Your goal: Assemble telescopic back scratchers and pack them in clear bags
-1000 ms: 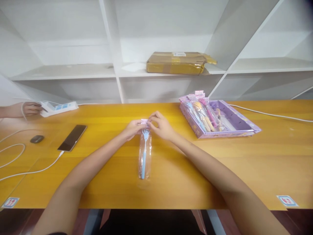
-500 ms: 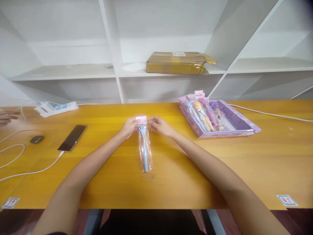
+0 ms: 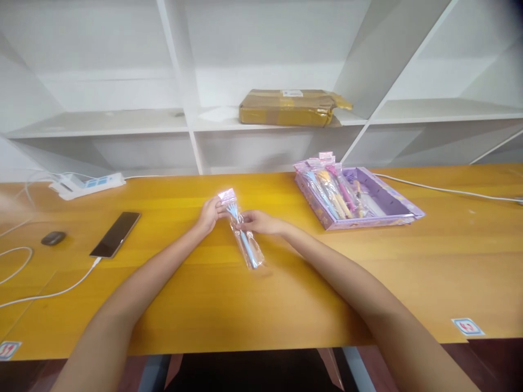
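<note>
A light-blue back scratcher (image 3: 249,249) with a small hand-shaped head lies in a clear plastic bag with a pinkish header, slanted down to the right in front of me. My left hand (image 3: 210,213) grips the bag's top edge beside the scratcher's head. Around the middle of the packet, my right hand (image 3: 258,222) pinches the bag and the shaft from the right. To the right, a purple patterned box (image 3: 390,188) holds several similar bagged pieces (image 3: 327,185) in blue, yellow and pink.
On the left of the wooden table (image 3: 188,305) lie a phone (image 3: 115,235) on a white cable, a small black object (image 3: 53,238) and a white power strip (image 3: 87,185). A taped cardboard parcel (image 3: 288,108) rests on the white shelf behind.
My right hand has moved down from near the header onto the middle of the packet. The packet has tilted, its lower end swinging right and up. The other person's hand at far left has become a blur.
</note>
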Demonstrator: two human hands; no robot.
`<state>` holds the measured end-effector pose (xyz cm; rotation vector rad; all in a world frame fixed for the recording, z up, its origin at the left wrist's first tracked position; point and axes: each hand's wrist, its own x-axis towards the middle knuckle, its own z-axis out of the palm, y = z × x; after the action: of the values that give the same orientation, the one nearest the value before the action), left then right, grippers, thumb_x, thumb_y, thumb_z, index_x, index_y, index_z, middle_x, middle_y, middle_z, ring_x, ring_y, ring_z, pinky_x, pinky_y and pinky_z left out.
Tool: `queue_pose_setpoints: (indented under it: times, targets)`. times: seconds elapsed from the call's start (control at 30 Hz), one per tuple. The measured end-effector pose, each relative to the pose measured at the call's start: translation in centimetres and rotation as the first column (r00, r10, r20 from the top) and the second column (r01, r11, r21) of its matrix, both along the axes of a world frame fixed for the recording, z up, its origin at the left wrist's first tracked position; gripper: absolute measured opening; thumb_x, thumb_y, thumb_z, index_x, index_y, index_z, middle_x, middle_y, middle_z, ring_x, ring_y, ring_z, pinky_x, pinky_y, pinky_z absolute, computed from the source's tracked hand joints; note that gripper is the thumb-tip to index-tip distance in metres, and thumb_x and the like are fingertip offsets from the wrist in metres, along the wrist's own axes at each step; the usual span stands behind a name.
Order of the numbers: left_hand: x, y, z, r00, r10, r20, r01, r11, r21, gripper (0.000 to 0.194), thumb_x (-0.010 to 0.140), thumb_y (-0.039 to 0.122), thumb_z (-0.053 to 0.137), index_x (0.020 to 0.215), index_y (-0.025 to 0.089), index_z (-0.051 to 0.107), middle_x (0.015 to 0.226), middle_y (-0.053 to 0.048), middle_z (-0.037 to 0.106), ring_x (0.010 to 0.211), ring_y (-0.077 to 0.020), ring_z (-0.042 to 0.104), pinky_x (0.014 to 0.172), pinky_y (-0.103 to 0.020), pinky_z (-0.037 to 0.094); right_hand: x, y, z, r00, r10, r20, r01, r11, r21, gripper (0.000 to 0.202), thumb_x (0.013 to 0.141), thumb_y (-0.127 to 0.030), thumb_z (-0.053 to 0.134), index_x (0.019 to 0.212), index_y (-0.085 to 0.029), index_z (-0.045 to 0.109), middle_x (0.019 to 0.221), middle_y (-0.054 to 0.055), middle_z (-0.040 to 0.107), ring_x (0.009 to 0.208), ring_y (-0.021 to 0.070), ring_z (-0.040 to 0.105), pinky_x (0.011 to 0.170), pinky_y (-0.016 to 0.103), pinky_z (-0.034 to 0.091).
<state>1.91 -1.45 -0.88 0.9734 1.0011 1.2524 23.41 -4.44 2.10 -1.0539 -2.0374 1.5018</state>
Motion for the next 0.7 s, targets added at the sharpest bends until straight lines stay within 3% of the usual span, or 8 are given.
queue_pose_setpoints:
  times: [0.17, 0.23, 0.33, 0.4, 0.47, 0.57, 0.7]
  targets:
    - [-0.4, -0.1, -0.6, 0.998, -0.041, -0.038, 0.04, 0.999, -0.013, 0.03, 0.101, 0.04, 0.058, 0.11, 0.012, 0.065, 0.09, -0.014, 0.082, 0.076, -0.0226, 0.08, 0.079, -0.037, 0.065, 5.4, 1.7, 4.2, 0.969, -0.245, 0.035, 0.231, 0.947, 0.223, 0.02, 0.088, -0.034, 0.076, 0.092, -0.02, 0.061, 0.092, 0.005, 0.073, 0.082, 0.0207, 0.065, 0.077, 0.034, 0.053]
    - [-0.3, -0.2, -0.9, 0.996, -0.058, -0.06, 0.058, 0.998, -0.005, 0.03, 0.102, 0.039, 0.058, 0.111, 0.011, 0.064, 0.087, -0.014, 0.081, 0.074, -0.0221, 0.08, 0.077, -0.035, 0.065, 8.9, 2.3, 6.5, 0.917, -0.394, 0.055, 0.327, 0.825, 0.462, 0.012, 0.093, -0.03, 0.07, 0.096, -0.021, 0.062, 0.097, 0.007, 0.075, 0.087, 0.0227, 0.067, 0.081, 0.036, 0.053]
    - [-0.1, -0.3, -1.1, 0.991, -0.088, -0.097, 0.089, 0.996, 0.009, 0.032, 0.103, 0.04, 0.059, 0.113, 0.01, 0.064, 0.085, -0.014, 0.081, 0.071, -0.0225, 0.079, 0.071, -0.034, 0.063, 14.6, 2.9, 9.5, 0.748, -0.649, 0.137, 0.443, 0.643, 0.624, 0.01, 0.099, -0.028, 0.059, 0.093, -0.02, 0.062, 0.094, 0.009, 0.074, 0.086, 0.0228, 0.066, 0.083, 0.036, 0.051]
    - [0.0, -0.3, -1.3, 0.988, -0.102, -0.116, 0.104, 0.994, 0.017, 0.033, 0.103, 0.041, 0.06, 0.114, 0.01, 0.064, 0.083, -0.014, 0.081, 0.07, -0.023, 0.079, 0.069, -0.034, 0.063, 17.9, 3.0, 10.8, 0.564, -0.8, 0.202, 0.524, 0.537, 0.661, 0.016, 0.102, -0.024, 0.05, 0.11, -0.019, 0.063, 0.107, 0.012, 0.076, 0.091, 0.0218, 0.067, 0.086, 0.033, 0.049]
    - [0.0, -0.3, -1.4, 0.986, -0.108, -0.129, 0.112, 0.993, 0.023, 0.035, 0.103, 0.043, 0.059, 0.114, 0.01, 0.063, 0.083, -0.013, 0.08, 0.069, -0.023, 0.079, 0.069, -0.034, 0.063, 20.5, 3.0, 11.3, 0.403, -0.867, 0.293, 0.534, 0.483, 0.694, 0.025, 0.103, -0.021, 0.045, 0.119, -0.017, 0.064, 0.117, 0.017, 0.076, 0.098, 0.0235, 0.066, 0.088, 0.034, 0.046]
    - [-0.1, -0.2, -1.4, 0.982, -0.115, -0.147, 0.12, 0.992, 0.03, 0.037, 0.103, 0.045, 0.06, 0.114, 0.01, 0.063, 0.082, -0.013, 0.08, 0.069, -0.023, 0.079, 0.068, -0.034, 0.063, 23.0, 3.5, 10.8, 0.297, -0.86, 0.416, 0.525, 0.511, 0.681, 0.023, 0.098, -0.019, 0.051, 0.109, -0.011, 0.069, 0.117, 0.029, 0.074, 0.099, 0.0277, 0.066, 0.085, 0.037, 0.042]
    - [-0.3, -0.1, -1.5, 0.975, -0.142, -0.169, 0.15, 0.988, 0.035, 0.038, 0.102, 0.048, 0.061, 0.113, 0.011, 0.063, 0.081, -0.013, 0.08, 0.069, -0.0227, 0.079, 0.067, -0.033, 0.062, 24.2, 5.3, 8.0, 0.29, -0.775, 0.562, 0.506, 0.623, 0.597, 0.019, 0.093, -0.017, 0.059, 0.093, -0.008, 0.076, 0.102, 0.031, 0.076, 0.092, 0.0279, 0.069, 0.079, 0.037, 0.041]
